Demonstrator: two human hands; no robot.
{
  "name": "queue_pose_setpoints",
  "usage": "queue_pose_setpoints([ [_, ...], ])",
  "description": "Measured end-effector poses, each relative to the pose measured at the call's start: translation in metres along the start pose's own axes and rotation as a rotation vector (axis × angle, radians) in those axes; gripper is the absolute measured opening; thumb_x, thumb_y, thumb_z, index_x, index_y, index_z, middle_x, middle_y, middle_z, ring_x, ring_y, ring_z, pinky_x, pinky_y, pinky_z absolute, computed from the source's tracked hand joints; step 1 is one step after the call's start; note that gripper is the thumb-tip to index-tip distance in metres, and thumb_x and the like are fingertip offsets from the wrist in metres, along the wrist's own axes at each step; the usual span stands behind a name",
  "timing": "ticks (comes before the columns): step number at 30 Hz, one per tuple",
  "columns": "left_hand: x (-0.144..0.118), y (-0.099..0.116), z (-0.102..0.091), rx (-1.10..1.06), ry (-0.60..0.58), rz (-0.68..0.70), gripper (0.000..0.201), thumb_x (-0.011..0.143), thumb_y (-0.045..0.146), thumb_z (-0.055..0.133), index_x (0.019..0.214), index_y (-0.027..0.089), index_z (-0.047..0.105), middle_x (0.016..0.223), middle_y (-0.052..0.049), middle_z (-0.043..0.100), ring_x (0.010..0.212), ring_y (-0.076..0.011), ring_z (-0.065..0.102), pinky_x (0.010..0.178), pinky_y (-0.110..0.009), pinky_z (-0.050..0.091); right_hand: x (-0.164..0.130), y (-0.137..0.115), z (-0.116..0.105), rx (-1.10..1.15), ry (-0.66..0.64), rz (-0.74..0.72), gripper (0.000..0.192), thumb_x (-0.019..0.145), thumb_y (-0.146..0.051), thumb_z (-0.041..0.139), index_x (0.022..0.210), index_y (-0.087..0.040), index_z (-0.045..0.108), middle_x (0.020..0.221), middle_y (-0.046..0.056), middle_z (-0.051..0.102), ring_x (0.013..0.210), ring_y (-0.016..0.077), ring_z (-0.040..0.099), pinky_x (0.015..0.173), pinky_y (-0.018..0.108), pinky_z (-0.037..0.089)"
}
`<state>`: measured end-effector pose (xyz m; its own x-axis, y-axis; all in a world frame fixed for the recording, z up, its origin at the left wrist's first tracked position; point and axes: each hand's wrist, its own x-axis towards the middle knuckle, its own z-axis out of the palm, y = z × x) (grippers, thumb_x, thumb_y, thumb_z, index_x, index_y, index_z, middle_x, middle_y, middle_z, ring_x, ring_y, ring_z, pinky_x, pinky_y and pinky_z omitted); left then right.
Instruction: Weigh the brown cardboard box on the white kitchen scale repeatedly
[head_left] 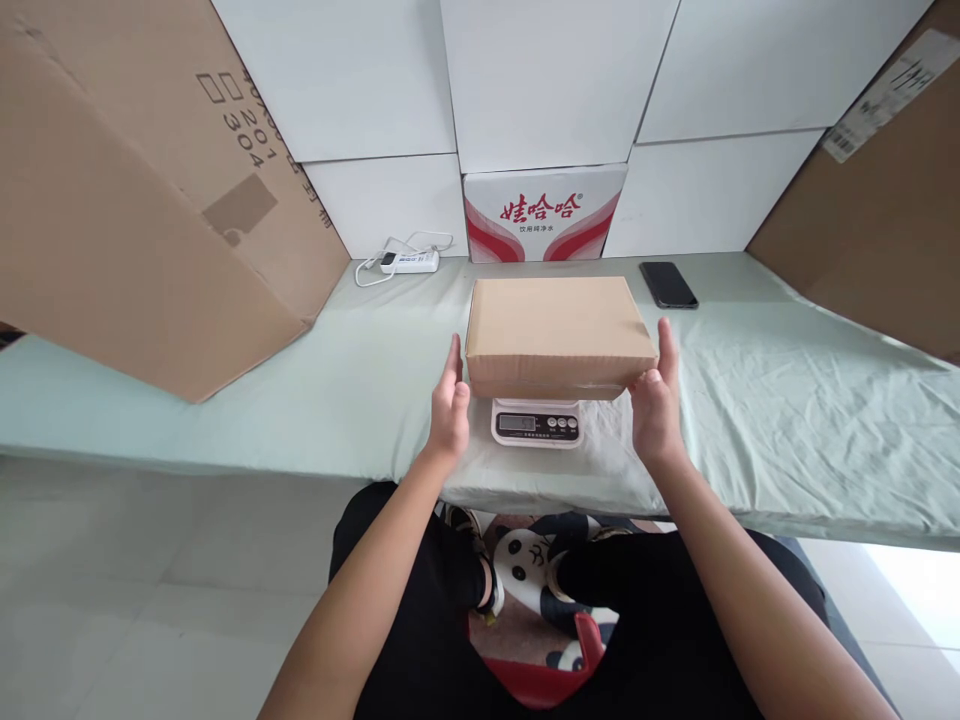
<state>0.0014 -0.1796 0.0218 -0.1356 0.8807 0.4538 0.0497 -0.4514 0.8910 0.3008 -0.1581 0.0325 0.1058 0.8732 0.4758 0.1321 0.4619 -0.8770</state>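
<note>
Resting on a small digital kitchen scale [537, 423], a closed brown cardboard box [559, 335] sits near the front edge of the table [787, 400], which is covered with a pale green cloth; the box overhangs the scale on every side, leaving only the display and buttons showing. The left hand [450, 405] stands upright just beside the box's left front corner, palm facing inward, fingers straight and together, open and grasping nothing; whether it touches the cardboard cannot be told. The right hand [655, 395] is likewise flat and open at the right front corner, thumb tip against or just at the box's edge, holding nothing. A black phone [668, 285] lies behind the box to the right, and a white power strip [409, 262] with its coiled cord lies to the left by the wall. A red-and-white carton [544, 213] stands directly behind, and large cardboard sheets [142, 200] lean at both sides.
</note>
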Motion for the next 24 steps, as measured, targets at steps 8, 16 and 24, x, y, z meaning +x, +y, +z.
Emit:
queue_pose_setpoints([
  [8,0.0019,-0.0127,-0.0082,-0.009,0.043,-0.031,0.088,0.106,0.086,0.044,0.179,0.036,0.042,0.193,-0.004,0.034,0.182,-0.0329,0.026,0.149,-0.049,0.028,0.0014,-0.009,0.0001,0.149,0.066,0.103,0.08,0.102,-0.076,0.059,0.175,-0.056,0.035,0.174,0.004,0.06,0.158,0.0402,0.061,0.122,0.071,0.055],
  [16,0.0022,-0.0114,-0.007,-0.013,0.044,-0.027,0.088,0.107,0.085,0.043,0.179,0.035,0.043,0.192,-0.004,0.035,0.182,-0.0318,0.027,0.149,-0.048,0.028,0.0014,-0.0101,0.001,0.18,0.08,0.142,0.082,0.099,-0.075,0.061,0.174,-0.052,0.039,0.173,0.004,0.062,0.158,0.0391,0.061,0.126,0.069,0.052],
  [24,0.0009,-0.0093,-0.0057,-0.009,0.025,-0.055,0.09,0.106,0.088,0.042,0.18,0.036,0.04,0.193,-0.004,0.034,0.181,-0.0332,0.028,0.149,-0.05,0.028,0.0009,-0.0105,0.0014,0.187,0.073,0.16,0.083,0.097,-0.077,0.063,0.173,-0.051,0.042,0.174,0.003,0.061,0.162,0.0404,0.058,0.129,0.071,0.048],
])
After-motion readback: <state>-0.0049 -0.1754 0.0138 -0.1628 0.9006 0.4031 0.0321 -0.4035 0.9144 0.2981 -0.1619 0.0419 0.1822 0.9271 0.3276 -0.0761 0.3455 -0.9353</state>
